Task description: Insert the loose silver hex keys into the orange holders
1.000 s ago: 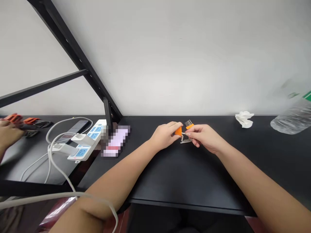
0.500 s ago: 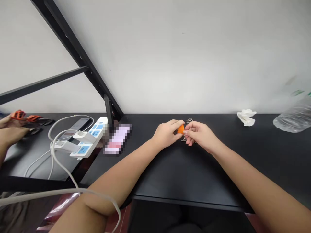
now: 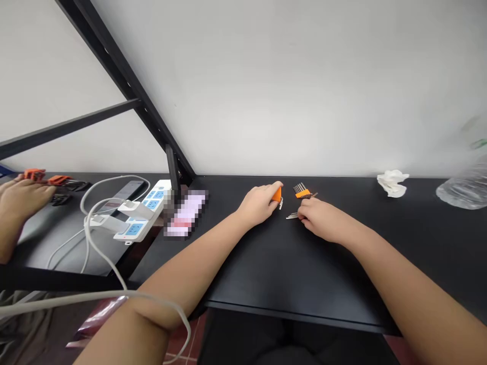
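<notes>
My left hand (image 3: 261,204) rests on the black table (image 3: 289,274) and pinches a small orange holder (image 3: 277,194), with a short silver piece showing just below it. My right hand (image 3: 320,219) lies a little to the right, its fingertips closed on a few loose silver hex keys (image 3: 292,216) that lie flat on the table. Just behind my right hand sits a second orange holder with several dark hex keys (image 3: 302,191) fanned out of it, touched by neither hand.
A white power strip (image 3: 142,215) with plugs and white cables lies at the left beside a blurred pink item (image 3: 185,215). A black frame strut (image 3: 171,170) rises there. Another person's hand (image 3: 19,200) works near orange hex key sets (image 3: 45,180). A crumpled tissue (image 3: 391,182) and a plastic bottle (image 3: 462,190) lie far right.
My hands, joined over the orange holder a second ago, have drawn apart and come down to the table. The second orange key set now lies uncovered behind my right hand.
</notes>
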`<state>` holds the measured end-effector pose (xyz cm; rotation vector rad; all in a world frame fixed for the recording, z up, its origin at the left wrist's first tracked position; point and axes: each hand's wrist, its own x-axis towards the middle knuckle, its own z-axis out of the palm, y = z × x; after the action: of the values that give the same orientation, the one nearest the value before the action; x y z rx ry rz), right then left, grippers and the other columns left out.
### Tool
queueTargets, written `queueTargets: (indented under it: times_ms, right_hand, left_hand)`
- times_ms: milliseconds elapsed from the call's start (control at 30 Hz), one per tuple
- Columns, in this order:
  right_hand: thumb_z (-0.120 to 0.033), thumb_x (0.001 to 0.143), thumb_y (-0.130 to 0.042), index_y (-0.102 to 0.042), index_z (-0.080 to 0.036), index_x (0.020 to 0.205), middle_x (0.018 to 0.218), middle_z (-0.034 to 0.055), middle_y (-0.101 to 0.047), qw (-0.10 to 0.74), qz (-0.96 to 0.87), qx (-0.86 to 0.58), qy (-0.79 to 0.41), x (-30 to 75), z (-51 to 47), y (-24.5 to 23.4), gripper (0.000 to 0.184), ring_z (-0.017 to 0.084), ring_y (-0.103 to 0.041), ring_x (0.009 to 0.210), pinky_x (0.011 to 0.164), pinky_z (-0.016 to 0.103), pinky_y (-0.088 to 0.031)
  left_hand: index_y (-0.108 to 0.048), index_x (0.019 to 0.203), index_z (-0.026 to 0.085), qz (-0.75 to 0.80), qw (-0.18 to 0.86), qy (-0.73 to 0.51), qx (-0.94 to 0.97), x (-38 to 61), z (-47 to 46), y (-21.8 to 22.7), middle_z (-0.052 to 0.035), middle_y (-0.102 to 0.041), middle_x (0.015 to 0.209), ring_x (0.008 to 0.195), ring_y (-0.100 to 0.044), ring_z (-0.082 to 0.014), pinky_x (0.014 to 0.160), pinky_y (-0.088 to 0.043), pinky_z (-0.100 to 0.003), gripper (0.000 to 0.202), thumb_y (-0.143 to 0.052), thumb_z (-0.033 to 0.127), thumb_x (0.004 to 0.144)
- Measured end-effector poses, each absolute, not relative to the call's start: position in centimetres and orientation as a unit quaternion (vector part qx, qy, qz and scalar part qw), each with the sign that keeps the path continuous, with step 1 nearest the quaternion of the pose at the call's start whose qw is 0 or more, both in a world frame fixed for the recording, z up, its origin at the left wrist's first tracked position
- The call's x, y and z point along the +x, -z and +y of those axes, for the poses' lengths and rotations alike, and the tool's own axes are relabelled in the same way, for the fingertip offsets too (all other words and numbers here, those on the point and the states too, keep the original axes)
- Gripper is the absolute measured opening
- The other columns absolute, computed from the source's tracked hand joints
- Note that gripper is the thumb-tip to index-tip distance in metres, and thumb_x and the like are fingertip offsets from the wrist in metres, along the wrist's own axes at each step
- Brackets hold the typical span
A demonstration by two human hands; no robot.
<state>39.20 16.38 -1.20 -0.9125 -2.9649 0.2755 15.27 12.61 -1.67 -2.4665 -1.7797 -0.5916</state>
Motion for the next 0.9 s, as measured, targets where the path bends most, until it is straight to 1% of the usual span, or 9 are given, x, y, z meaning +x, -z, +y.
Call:
queueTargets:
  times_ms: [133,200,300,433,500,567,700,800,900]
  right_hand:
    - [-0.01,0.09,-0.053,-0.063,-0.017,0.091,0.099,0.008,-0.064,0.016,-0.947,-0.307,-0.095,38.8,16.3,1.4,0.012,0.02,-0.06,0.09,0.076,0.029,-0.044]
    - [-0.011,0.09,-0.052,-0.061,-0.017,0.091,0.099,0.0079,-0.064,0.021,-0.945,-0.312,-0.097,38.8,16.2,1.5,0.012,0.02,-0.06,0.09,0.075,0.028,-0.043]
    - [-0.01,0.09,-0.049,-0.06,-0.017,0.083,0.094,0.0085,-0.064,0.019,-0.947,-0.313,-0.076,38.6,16.0,1.6,0.015,0.019,-0.059,0.085,0.073,0.029,-0.041]
    - [-0.011,0.084,-0.054,-0.056,-0.018,0.077,0.091,0.008,-0.064,0.05,-0.941,-0.329,-0.061,38.3,15.5,1.4,0.01,0.018,-0.058,0.079,0.065,0.028,-0.037]
    - [-0.013,0.083,-0.055,-0.053,-0.019,0.078,0.088,0.0043,-0.064,0.085,-0.926,-0.353,-0.105,38.3,15.4,1.0,0.008,0.014,-0.055,0.071,0.061,0.026,-0.034]
    - [-0.017,0.083,-0.054,-0.051,-0.02,0.081,0.081,0.0003,-0.063,0.13,-0.907,-0.369,-0.158,38.4,15.6,0.7,0.006,0.013,-0.053,0.066,0.061,0.025,-0.035]
    - [-0.021,0.085,-0.055,-0.053,-0.021,0.084,0.077,-0.0021,-0.063,0.211,-0.877,-0.36,-0.238,38.8,16.0,0.3,0.002,0.012,-0.055,0.068,0.065,0.024,-0.041]
    - [-0.023,0.084,-0.055,-0.057,-0.021,0.082,0.076,-0.0019,-0.063,0.234,-0.857,-0.356,-0.289,38.9,16.1,0.3,0.003,0.012,-0.057,0.066,0.065,0.025,-0.043]
    - [-0.026,0.083,-0.057,-0.06,-0.02,0.081,0.076,-0.001,-0.064,0.234,-0.826,-0.366,-0.36,38.9,16.1,0.3,0.007,0.012,-0.057,0.063,0.062,0.025,-0.045]
  left_hand:
    - [-0.047,0.138,0.025,-0.574,0.013,0.192,-0.796,15.2,12.6,1.8,-0.0035,-0.071,0.109,0.095,-0.068,-0.0209,0.085,-0.051,-0.032,0.047,-0.055,0.019,0.092]
    - [-0.046,0.14,0.025,-0.575,0.018,0.19,-0.796,15.2,12.6,1.9,-0.0038,-0.071,0.106,0.096,-0.068,-0.0214,0.087,-0.051,-0.032,0.048,-0.054,0.02,0.093]
    - [-0.045,0.143,0.025,-0.58,0.029,0.182,-0.793,15.2,12.6,1.9,-0.0039,-0.071,0.099,0.093,-0.067,-0.0226,0.086,-0.051,-0.033,0.049,-0.055,0.022,0.095]
    - [-0.044,0.143,0.025,-0.582,0.026,0.18,-0.793,15.2,12.6,1.8,-0.003,-0.07,0.097,0.09,-0.067,-0.0224,0.083,-0.051,-0.032,0.049,-0.055,0.024,0.096]
    - [-0.043,0.143,0.026,-0.58,0.021,0.184,-0.793,15.2,12.5,1.6,-0.0025,-0.07,0.099,0.09,-0.067,-0.0215,0.082,-0.051,-0.031,0.049,-0.055,0.024,0.096]
    - [-0.042,0.143,0.026,-0.575,0.018,0.186,-0.797,15.2,12.4,1.4,-0.0023,-0.07,0.1,0.089,-0.067,-0.0208,0.081,-0.051,-0.031,0.048,-0.055,0.024,0.096]
    - [-0.044,0.141,0.025,-0.553,0.024,0.191,-0.81,15.5,12.0,1.2,-0.0022,-0.07,0.097,0.09,-0.067,-0.0204,0.082,-0.05,-0.031,0.045,-0.056,0.024,0.097]
    - [-0.045,0.14,0.024,-0.535,0.031,0.193,-0.822,15.8,11.8,1.2,-0.002,-0.07,0.097,0.091,-0.067,-0.0203,0.083,-0.049,-0.032,0.044,-0.057,0.024,0.097]
    - [-0.045,0.14,0.024,-0.522,0.03,0.193,-0.83,16.0,11.7,1.2,-0.0018,-0.07,0.096,0.09,-0.067,-0.02,0.083,-0.049,-0.032,0.044,-0.057,0.025,0.097]
